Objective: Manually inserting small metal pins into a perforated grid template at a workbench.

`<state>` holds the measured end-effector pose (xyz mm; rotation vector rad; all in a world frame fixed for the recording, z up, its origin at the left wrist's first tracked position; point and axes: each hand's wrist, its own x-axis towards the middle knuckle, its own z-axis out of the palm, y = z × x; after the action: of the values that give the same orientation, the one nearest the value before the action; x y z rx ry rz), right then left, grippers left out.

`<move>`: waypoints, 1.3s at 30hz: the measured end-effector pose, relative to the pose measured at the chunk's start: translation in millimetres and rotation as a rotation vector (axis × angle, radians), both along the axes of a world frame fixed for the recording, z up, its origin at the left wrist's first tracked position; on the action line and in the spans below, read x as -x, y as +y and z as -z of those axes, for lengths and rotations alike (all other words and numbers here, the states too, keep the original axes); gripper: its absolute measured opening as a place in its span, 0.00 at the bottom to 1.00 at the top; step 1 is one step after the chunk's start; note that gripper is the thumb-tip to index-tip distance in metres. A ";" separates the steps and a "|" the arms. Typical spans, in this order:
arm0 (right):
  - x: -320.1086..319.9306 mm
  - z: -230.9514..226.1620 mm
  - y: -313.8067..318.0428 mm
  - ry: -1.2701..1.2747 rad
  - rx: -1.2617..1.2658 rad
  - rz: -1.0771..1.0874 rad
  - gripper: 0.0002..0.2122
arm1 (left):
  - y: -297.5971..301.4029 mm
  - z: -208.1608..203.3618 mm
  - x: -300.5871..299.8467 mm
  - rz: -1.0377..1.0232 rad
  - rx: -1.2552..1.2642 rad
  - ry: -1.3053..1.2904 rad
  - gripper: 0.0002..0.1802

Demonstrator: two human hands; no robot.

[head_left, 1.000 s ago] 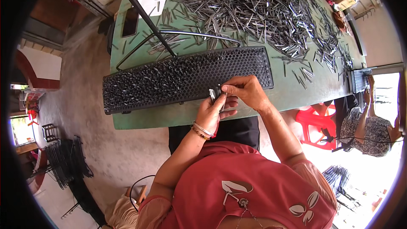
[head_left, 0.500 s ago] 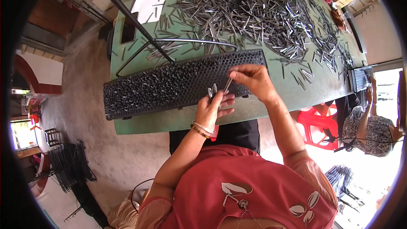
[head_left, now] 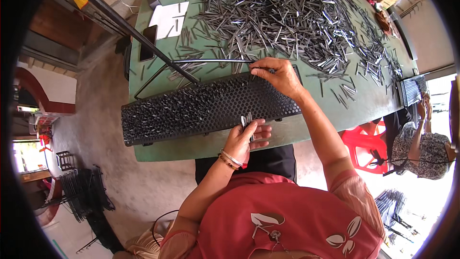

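A long black panel (head_left: 234, 97) full of round holes lies tilted at the table's near edge. Short dark strips pack its left part; most holes to the right show bare. My left hand (head_left: 242, 139) is in front of the panel, thumb closed on a small bundle of thin metal strips (head_left: 246, 119), its other fingers spread. At the panel's far edge, right of its middle, my right hand (head_left: 280, 77) has thumb and forefinger pinched together against the holes. Whatever is between those fingertips is too small to make out.
A big heap of loose strips (head_left: 287, 14) covers the far part of the green table (head_left: 167, 152). A black metal rod frame (head_left: 139, 36) rises over the panel's left. A phone (head_left: 148, 43) and white paper (head_left: 168, 18) lie at left. Another person (head_left: 417, 149) sits at right by a red stool (head_left: 362, 149).
My right hand has left the left hand's bundle, where it pinched a strip, and moved up to the panel's far edge. My left hand, still holding its strips, sits slightly lower.
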<state>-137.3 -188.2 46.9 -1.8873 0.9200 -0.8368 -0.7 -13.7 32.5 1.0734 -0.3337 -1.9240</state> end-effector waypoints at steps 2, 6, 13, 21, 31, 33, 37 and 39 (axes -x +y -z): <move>-0.8 1.9 1.2 -0.002 0.008 -0.017 0.08 | -0.3 0.8 -1.2 0.015 -0.014 0.033 0.18; -2.0 5.3 2.8 0.003 -0.016 0.002 0.08 | 0.8 3.1 -1.6 0.051 -0.049 0.038 0.18; -5.9 16.1 5.7 0.004 0.118 -0.022 0.08 | 8.1 25.8 -2.4 0.006 -0.080 0.209 0.14; -11.6 18.1 16.0 0.201 0.631 0.023 0.09 | 12.0 22.9 -6.1 -0.010 -0.061 0.112 0.13; -13.9 19.5 27.5 0.254 0.673 0.109 0.08 | 14.6 25.1 -2.9 -0.010 -0.060 0.121 0.15; -14.4 18.4 30.5 0.266 0.658 0.142 0.08 | 14.7 27.0 -3.8 -0.013 -0.059 0.138 0.15; -15.0 27.6 28.6 0.249 0.666 0.176 0.08 | 14.6 25.0 -4.6 0.001 -0.044 0.124 0.15; -15.2 31.0 28.5 0.194 0.605 0.226 0.09 | 14.8 23.0 -4.0 0.009 -0.034 0.116 0.15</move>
<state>-122.1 -159.7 15.9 -2.4454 1.0973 -1.1802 3.3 1.1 9.5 0.9785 -0.2426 -1.9967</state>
